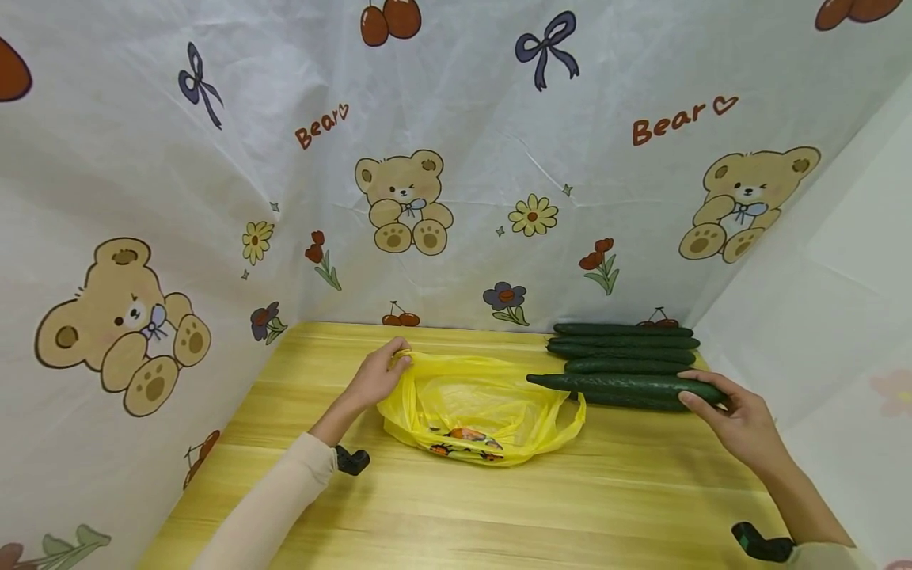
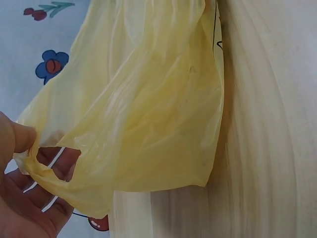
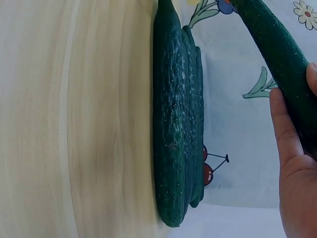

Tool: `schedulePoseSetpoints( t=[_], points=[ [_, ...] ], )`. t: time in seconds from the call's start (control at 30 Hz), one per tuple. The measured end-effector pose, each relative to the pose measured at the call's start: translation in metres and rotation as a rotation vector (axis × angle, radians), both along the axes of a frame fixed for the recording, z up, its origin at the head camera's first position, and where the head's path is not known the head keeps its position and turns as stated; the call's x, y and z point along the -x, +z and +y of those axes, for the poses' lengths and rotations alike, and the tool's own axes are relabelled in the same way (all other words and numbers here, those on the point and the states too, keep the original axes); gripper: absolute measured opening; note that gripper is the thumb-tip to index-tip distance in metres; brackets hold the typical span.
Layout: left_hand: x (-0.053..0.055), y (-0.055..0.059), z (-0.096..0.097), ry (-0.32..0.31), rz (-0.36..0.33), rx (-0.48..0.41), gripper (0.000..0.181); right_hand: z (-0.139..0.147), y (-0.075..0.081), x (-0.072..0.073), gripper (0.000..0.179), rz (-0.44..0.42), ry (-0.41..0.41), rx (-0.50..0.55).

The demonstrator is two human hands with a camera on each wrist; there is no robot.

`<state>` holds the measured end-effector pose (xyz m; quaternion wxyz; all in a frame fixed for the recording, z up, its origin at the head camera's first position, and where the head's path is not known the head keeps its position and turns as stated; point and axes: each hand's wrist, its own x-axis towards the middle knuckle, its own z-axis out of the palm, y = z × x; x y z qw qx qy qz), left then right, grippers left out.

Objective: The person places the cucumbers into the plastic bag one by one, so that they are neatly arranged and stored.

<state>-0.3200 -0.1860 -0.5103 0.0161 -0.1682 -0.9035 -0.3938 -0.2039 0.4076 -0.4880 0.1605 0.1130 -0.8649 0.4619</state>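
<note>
A yellow plastic bag [image 1: 549,443] lies with its mouth spread in the middle of the table, a coloured print at its front. My left hand [image 1: 378,374] pinches the bag's upper left edge; the left wrist view shows thumb and fingers around the handle part of the bag [image 2: 148,129]. In my right hand [image 1: 744,416] is a cucumber [image 1: 620,386], gripped by its right end. Its thin tip points left and overlaps the bag's right side in the head view. Several more cucumbers [image 1: 620,347] lie side by side behind it, also seen as a row of cucumbers [image 3: 171,124] below the raised one.
The wooden-patterned table [image 1: 456,514] meets a white sheet [image 1: 463,103] printed with bears and flowers at the back and left. A plain white panel [image 1: 841,301] stands at the right. Black wrist mounts [image 1: 352,459] show near both sleeves.
</note>
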Motion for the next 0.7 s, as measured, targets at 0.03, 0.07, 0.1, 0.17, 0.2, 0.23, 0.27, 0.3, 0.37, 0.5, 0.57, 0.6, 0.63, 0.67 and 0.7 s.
schedulePoseSetpoints(
  t=[0.03,0.07,0.1,0.17,0.2,0.23,0.27,0.3,0.37,0.5,0.57,0.6,0.63,0.67,0.7],
  points=[
    [0.0,0.0,0.0,-0.003,-0.003,0.002,0.012,-0.001,0.0,0.001,0.038,-0.001,0.001,0.0],
    [0.0,0.0,0.0,-0.005,-0.009,0.001,0.011,-0.003,0.0,0.001,0.037,-0.003,-0.001,-0.003],
    [0.0,-0.001,0.0,-0.007,-0.011,0.003,0.011,-0.005,0.0,0.002,0.037,-0.003,-0.002,-0.008],
    [-0.001,-0.002,0.001,-0.011,-0.015,0.007,0.011,-0.01,-0.001,0.005,0.037,-0.002,-0.004,-0.019],
    [-0.001,-0.002,0.001,-0.013,-0.015,0.006,0.011,-0.013,-0.001,0.006,0.037,-0.002,0.0,-0.019],
    [-0.002,-0.002,0.001,-0.015,-0.015,0.007,0.011,-0.015,-0.002,0.008,0.037,-0.002,0.004,-0.027],
    [-0.002,-0.002,0.002,-0.017,-0.016,0.005,0.012,-0.019,-0.002,0.01,0.036,-0.002,0.009,-0.033],
    [-0.002,-0.002,0.003,-0.02,-0.015,0.003,0.012,-0.022,-0.003,0.012,0.036,-0.005,0.016,-0.037],
    [-0.002,-0.002,0.004,-0.028,-0.018,0.001,0.013,-0.029,-0.004,0.015,0.037,-0.013,0.036,-0.043],
    [-0.001,-0.003,0.007,-0.024,-0.023,0.003,0.012,-0.047,-0.003,0.024,0.037,-0.053,0.043,-0.072],
    [-0.002,-0.002,0.008,-0.015,-0.029,0.001,0.01,-0.057,-0.001,0.028,0.037,-0.073,0.052,-0.084],
    [-0.002,-0.002,0.008,-0.01,-0.031,-0.001,0.008,-0.062,0.0,0.03,0.037,-0.08,0.055,-0.093],
    [-0.002,-0.002,0.008,-0.005,-0.035,-0.005,0.008,-0.066,0.001,0.032,0.037,-0.088,0.057,-0.1],
    [-0.003,-0.002,0.009,-0.003,-0.04,-0.008,0.008,-0.07,0.002,0.034,0.038,-0.094,0.063,-0.106],
    [-0.003,-0.002,0.009,-0.001,-0.042,-0.01,0.007,-0.075,0.003,0.036,0.037,-0.095,0.069,-0.111]
  ],
)
